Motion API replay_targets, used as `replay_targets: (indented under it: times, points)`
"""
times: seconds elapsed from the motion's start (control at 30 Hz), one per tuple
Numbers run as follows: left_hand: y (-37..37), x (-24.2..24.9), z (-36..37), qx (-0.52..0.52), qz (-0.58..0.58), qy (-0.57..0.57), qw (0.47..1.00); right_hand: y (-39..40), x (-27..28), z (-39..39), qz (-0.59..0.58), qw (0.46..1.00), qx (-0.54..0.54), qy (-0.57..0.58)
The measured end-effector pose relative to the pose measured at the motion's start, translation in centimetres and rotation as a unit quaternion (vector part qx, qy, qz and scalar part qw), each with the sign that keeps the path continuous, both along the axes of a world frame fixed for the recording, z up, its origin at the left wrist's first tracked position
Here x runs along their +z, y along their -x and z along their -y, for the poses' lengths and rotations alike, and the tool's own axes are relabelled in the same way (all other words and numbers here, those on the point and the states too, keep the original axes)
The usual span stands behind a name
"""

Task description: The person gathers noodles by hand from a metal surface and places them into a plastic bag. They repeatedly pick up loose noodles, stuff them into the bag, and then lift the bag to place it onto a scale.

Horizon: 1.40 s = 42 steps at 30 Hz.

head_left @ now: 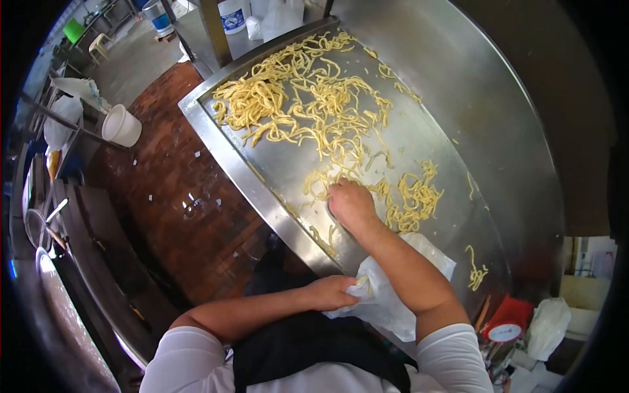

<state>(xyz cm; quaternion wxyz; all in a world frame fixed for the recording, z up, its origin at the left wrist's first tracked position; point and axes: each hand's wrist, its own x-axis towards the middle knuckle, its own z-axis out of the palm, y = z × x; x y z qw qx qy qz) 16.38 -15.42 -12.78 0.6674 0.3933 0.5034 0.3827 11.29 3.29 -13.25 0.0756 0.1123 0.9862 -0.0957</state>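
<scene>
Thick yellow noodles (327, 111) lie in loose tangles over a large stainless steel tray table (262, 147), heaped most at its far left. My right hand (352, 204) reaches down into the strands near the middle, its fingers curled round some noodles; the fingertips are partly hidden. A smaller clump (416, 200) lies just right of that hand. Close to my body, my left hand (333, 293) grips the edge of a translucent plastic bag (383, 301). Something yellowish shows at the bag's mouth. My right forearm passes over the bag and covers part of it.
A raised steel wall (485, 85) bounds the tray's right side. On the brown tiled floor at left stands a white bucket (122, 126). A red dial scale (506, 321) and a plastic bag (549, 327) are at lower right. At far left is a large metal vat (65, 308).
</scene>
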Motion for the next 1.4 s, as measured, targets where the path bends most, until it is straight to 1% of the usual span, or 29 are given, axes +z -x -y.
replay_targets:
  times: [0.1,0.17,0.2,0.23,0.27,0.3,0.33,0.37,0.43,0.47,0.5,0.53,0.6,0.63,0.67,0.7,0.73,0.8,0.87,0.9,0.93,0.97,1.0,1.07,1.13,1.2,1.23,1.33,1.4]
  points:
    - [0.4,0.3,0.3,0.013,0.006,-0.016,1.0,-1.1,-0.2,-0.1,-0.007,1.0,0.016,-0.022]
    - [0.7,0.3,0.5,0.016,-0.015,-0.006,1.0,-2.1,-0.8,-0.3,-0.077,0.996,-0.037,0.028]
    - [0.9,0.3,0.6,0.018,-0.038,0.004,0.999,-2.6,-0.6,-0.7,-0.078,0.996,-0.037,0.027]
    - [1.0,0.1,0.7,0.017,-0.039,0.003,0.999,-3.2,-0.2,-1.3,-0.09,0.983,-0.105,0.119]
    - [1.1,-0.2,0.8,0.039,-0.02,0.014,0.999,-4.1,0.1,-2.0,-0.101,0.957,-0.171,0.21]
    - [1.1,-0.4,0.9,0.06,-0.001,0.025,0.998,-5.6,0.5,-3.1,-0.173,0.937,-0.182,0.244]
    - [1.5,0.1,1.0,0.057,-0.002,0.023,0.998,-7.1,1.5,-4.2,-0.182,0.886,-0.266,0.334]
    - [2.0,1.1,0.9,0.063,0.009,0.021,0.998,-8.7,2.7,-5.3,-0.19,0.818,-0.345,0.419]
    - [2.2,2.5,0.7,0.064,0.017,0.015,0.998,-13.1,5.6,-8.1,-0.303,0.785,-0.379,0.386]
    - [1.9,2.9,0.7,0.077,0.068,-0.004,0.995,-15.5,6.9,-10.1,-0.328,0.815,-0.366,0.307]
    - [1.8,3.4,0.7,0.09,0.117,-0.022,0.989,-18.6,7.2,-12.9,-0.345,0.793,-0.378,0.33]
    - [2.0,4.3,0.5,0.09,0.112,-0.025,0.989,-21.3,7.7,-15.0,-0.364,0.749,-0.408,0.375]
    - [1.9,6.1,-0.1,0.022,0.147,0.0,0.989,-26.1,9.3,-19.1,-0.284,0.738,-0.512,0.335]
    - [1.8,6.7,-0.3,0.009,0.142,-0.025,0.99,-29.2,8.5,-21.0,-0.286,0.737,-0.511,0.337]
    - [1.6,7.3,-0.5,0.008,0.139,-0.025,0.99,-32.5,6.8,-23.0,-0.217,0.848,-0.48,0.055]
    - [1.3,7.9,-0.8,0.011,0.176,-0.027,0.984,-32.5,7.1,-22.8,-0.126,0.877,-0.402,-0.233]
    - [1.1,8.2,-0.9,0.015,0.214,-0.029,0.976,-32.3,7.3,-22.9,-0.128,0.877,-0.401,-0.233]
    - [1.0,8.9,-1.0,0.029,0.233,-0.05,0.971,-30.1,8.1,-21.2,-0.172,0.892,-0.406,-0.1]
    - [1.6,9.9,-1.1,0.045,0.241,-0.033,0.969,-24.0,8.4,-17.0,-0.202,0.897,-0.388,0.057]
    - [2.0,10.3,-1.2,0.045,0.241,-0.031,0.969,-20.4,9.1,-14.5,-0.157,0.912,-0.369,0.087]
    - [2.6,10.7,-1.2,0.085,0.274,-0.047,0.957,-17.0,9.4,-12.2,-0.113,0.923,-0.349,0.116]
    - [3.1,10.9,-1.2,0.126,0.305,-0.064,0.942,-14.4,8.6,-10.9,-0.13,0.944,-0.272,0.138]
    - [3.6,10.8,-1.0,0.126,0.303,-0.065,0.942,-12.2,6.6,-10.5,-0.148,0.973,-0.151,0.096]
    - [4.9,10.7,-0.9,0.178,0.34,-0.023,0.923,-6.9,5.3,-8.2,-0.113,0.981,-0.081,0.137]
    - [6.0,10.4,-0.5,0.199,0.332,-0.023,0.922,-2.8,2.9,-6.6,-0.059,0.984,-0.06,0.159]
    - [7.2,9.9,0.4,0.232,0.294,0.029,0.927,1.3,1.4,-5.1,-0.077,0.987,-0.061,0.124]
    - [7.4,8.6,1.0,0.24,0.279,0.047,0.929,3.3,0.7,-4.9,-0.115,0.982,-0.086,0.122]
    - [8.4,7.0,2.4,0.258,0.308,0.088,0.911,7.9,-0.7,-6.0,-0.115,0.98,-0.107,0.126]
    - [9.1,6.7,2.8,0.263,0.303,0.102,0.91,9.7,-1.7,-6.9,-0.136,0.978,-0.092,0.125]
